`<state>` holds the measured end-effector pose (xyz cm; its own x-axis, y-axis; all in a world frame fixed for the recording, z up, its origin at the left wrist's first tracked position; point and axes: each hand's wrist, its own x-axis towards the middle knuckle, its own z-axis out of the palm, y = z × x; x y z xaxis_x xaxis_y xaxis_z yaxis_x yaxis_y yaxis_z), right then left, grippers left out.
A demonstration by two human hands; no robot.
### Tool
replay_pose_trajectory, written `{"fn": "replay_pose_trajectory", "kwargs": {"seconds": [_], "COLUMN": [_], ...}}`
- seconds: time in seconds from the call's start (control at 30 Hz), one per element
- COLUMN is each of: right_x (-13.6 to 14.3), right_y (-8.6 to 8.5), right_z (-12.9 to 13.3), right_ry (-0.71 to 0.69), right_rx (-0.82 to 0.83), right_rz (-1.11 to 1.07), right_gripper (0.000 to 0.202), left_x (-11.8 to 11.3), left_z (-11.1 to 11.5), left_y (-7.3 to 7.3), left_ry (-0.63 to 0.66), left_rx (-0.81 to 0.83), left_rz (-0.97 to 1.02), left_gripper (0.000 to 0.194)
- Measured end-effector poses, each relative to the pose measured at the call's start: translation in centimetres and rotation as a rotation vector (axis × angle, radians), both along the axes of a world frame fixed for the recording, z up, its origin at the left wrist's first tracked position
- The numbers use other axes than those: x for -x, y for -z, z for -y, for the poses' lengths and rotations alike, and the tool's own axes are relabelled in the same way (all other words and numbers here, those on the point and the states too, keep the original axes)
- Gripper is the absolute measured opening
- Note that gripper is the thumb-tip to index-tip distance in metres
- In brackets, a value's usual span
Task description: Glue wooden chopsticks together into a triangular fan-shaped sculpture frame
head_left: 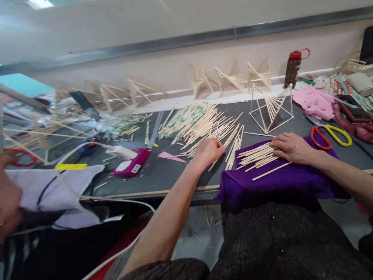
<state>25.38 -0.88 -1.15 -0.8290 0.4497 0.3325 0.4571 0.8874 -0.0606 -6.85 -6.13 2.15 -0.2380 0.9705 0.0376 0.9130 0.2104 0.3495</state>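
wooden sticks (pixel 256 155) lie in a loose bundle on a folded purple cloth (pixel 274 182) at the near edge of the tabletop (pixel 171 182), their right ends under the right hand (pixel 291 147), which is open and palm down with its fingers loosely bent over them. the left hand (pixel 208 151) is curled closed at the near side of a large heap of loose sticks (pixel 201 128); whether it pinches a stick, i cannot tell. between the hands, a few more sticks fan out beside the cloth. just beyond the right hand stands a stick frame (pixel 271 111) with a fan of slanting sticks, and to its right lie pink scraps (pixel 313 101). scissors (pixel 326 136) with one red and one yellow handle loop lie by the right forearm. left of the left hand are a pink paper triangle (pixel 171 156) and a magenta power socket (pixel 131 162). farther back, more frames (pixel 230 79) line the wall, with a red-capped bottle (pixel 292 68) to their right. at far left, another person's hand (pixel 9 157) is blurred beside a red loop.
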Motion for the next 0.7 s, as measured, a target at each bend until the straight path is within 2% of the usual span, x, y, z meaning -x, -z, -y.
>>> {"fn": "replay_pose_trajectory", "kwargs": {"seconds": [0.17,0.27,0.37,0.43,0.53,0.63,0.7], "right_x": [0.0,0.0,-0.2,-0.2,0.3,1.6,2.8], "right_y": [-0.1,0.0,-0.9,-2.6,-6.8,-11.6,-14.0], "right_z": [0.0,0.0,0.3,0.4,0.1,-1.9,-3.8], "right_ry": [0.002,-0.016,-0.019,-0.028,-0.025,0.124,0.169], "right_rx": [0.003,0.013,0.008,0.051,0.229,0.385,0.490], "right_rz": [0.005,-0.019,-0.159,-0.297,-0.439,-0.551,-0.586], "right_gripper": [0.032,0.032,0.029,0.028,0.025,0.016,0.013], "left_x": [0.9,0.6,-0.8,-2.0,-4.1,-6.4,-7.9], "left_z": [0.0,0.4,1.0,1.4,1.5,0.9,0.3], "left_y": [-0.8,-1.5,-2.1,-2.4,-2.7,-3.2,-3.6], "left_ry": [-0.095,-0.062,0.016,0.080,0.176,0.256,0.296], "left_rx": [-0.116,-0.111,-0.092,-0.064,0.008,0.072,0.101], "left_rz": [0.274,0.516,0.721,0.949,1.247,1.318,1.326], "left_gripper": [0.013,0.022,0.027,0.031,0.039,0.038,0.035]}}
